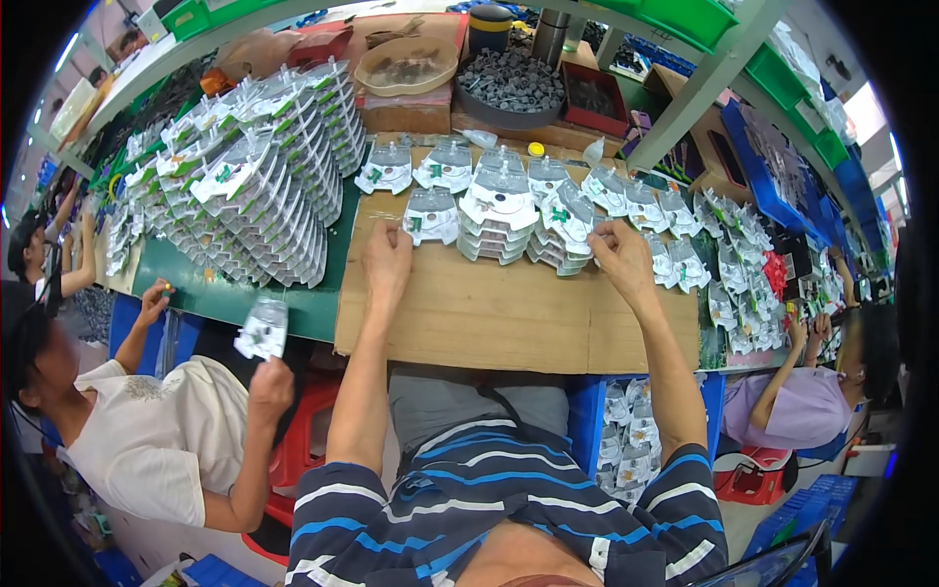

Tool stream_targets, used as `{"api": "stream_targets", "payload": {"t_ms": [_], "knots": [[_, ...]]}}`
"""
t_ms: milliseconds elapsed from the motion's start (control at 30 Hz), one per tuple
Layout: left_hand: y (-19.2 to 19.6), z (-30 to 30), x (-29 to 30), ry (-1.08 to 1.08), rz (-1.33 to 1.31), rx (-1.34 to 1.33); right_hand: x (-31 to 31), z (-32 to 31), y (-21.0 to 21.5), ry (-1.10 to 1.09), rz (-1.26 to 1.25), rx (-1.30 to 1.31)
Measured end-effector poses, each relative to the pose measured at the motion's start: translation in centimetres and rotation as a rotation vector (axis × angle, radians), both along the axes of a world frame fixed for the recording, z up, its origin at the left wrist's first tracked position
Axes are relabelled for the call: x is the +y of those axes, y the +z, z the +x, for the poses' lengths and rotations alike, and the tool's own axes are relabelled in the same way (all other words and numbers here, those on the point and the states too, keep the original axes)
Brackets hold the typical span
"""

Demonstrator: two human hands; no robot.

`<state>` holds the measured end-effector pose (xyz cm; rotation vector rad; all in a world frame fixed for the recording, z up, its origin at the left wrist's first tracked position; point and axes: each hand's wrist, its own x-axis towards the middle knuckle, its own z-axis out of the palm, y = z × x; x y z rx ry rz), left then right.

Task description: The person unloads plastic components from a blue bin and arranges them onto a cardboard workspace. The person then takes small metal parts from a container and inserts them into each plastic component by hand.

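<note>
My left hand (388, 259) is closed, its fingertips at the left edge of a single white-and-grey plastic part (430, 217) lying on cardboard (469, 313). My right hand (626, 259) has its thumb and fingers pinched at the right edge of a short stack of similar parts (565, 217), each with a green piece on it. Between my hands stands a taller stack of these parts (497, 201). Two more parts (387, 168) (444, 166) lie behind, and others (641, 205) spread out to the right.
Tall stacks of parts (264, 186) crowd the green table (176, 269) at left. Behind are a basin of small grey pieces (511, 86), a beige bowl (406, 67) and a red bin (594, 98). A co-worker at left holds a part (262, 331); another sits at right.
</note>
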<state>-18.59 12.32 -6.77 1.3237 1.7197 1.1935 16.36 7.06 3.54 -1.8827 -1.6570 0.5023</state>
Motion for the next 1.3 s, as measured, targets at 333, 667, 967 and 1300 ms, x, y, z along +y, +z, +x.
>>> {"api": "stream_targets", "payload": {"t_ms": [333, 667, 967, 1300], "knots": [[6.5, 2.5, -2.1, -0.076, 0.224, 0.098, -0.2, -0.2, 1.0, 0.108, 0.244, -0.24], [9.2, 6.7, -0.4, -0.332, 0.009, -0.167, -3.5, 2.8, 2.9, 0.051, 0.356, -0.083], [5.3, -9.1, -3.4, -0.04, 0.104, 0.144, -17.5, 17.5, -1.0, -0.311, 0.228, -0.263], [2.2, -7.4, -3.3, 0.153, 0.168, 0.769, -17.3, 20.1, -3.6, -0.34, -0.022, -0.587]]}}
